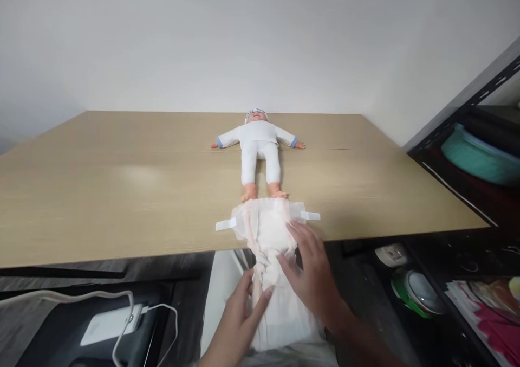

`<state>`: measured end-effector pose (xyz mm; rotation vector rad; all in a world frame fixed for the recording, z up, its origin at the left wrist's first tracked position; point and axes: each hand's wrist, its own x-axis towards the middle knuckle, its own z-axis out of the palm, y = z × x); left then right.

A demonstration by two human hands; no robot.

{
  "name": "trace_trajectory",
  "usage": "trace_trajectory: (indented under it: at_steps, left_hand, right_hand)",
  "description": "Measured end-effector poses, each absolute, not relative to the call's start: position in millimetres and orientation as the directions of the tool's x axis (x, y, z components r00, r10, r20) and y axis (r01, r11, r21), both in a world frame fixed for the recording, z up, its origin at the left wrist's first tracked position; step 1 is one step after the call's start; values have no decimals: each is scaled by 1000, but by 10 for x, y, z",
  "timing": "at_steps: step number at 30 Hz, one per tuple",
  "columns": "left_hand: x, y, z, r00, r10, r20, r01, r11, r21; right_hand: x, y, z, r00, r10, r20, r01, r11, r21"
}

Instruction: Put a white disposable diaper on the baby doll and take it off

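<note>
A white diaper [273, 227] lies unfolded at the table's front edge. Its upper part rests on the tabletop with two white side tabs stretched outward, and its lower part hangs down over my lap. My left hand [242, 315] is at the diaper's left edge, thumb over the front and apart from the fingers. On the right side my right hand [312, 266] touches the diaper with fingers and thumb spread. Just beyond lies a baby doll [260, 134] on its back, arms out, feet toward me, in white clothes with blue cuffs and a patterned headband.
The wooden table [134, 193] reaches back to a pale wall. A white device [111, 323] with cables sits on a black surface at lower left. Dark shelves at right hold a teal item [479, 153], a green-rimmed container [418, 291] and pink cloth [498, 323].
</note>
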<state>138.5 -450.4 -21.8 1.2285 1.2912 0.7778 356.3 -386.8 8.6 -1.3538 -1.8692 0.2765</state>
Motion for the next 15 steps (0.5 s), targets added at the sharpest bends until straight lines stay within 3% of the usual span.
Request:
trace_trajectory:
  at_steps: [4, 8, 11, 15]
  left_hand:
    - [1157, -4266, 12, 241, 964, -111, 494, -23, 869]
    - [733, -3542, 321, 390, 907, 158, 734, -410, 541]
    - [568, -2773, 445, 375, 866, 332, 852, -463, 245]
    - [735, -1858, 507, 584, 742, 328, 784, -621, 10]
  right_hand:
    - [3411, -3249, 221, -394, 840, 374, 685, 539, -490]
    - [3363, -2915, 158, -523, 812, 260, 679, 581, -448]
    - [3360, -2907, 118, -529, 820, 219, 716, 569, -404]
    - [3353, -2940, 117, -538, 816, 211, 730, 576, -367]
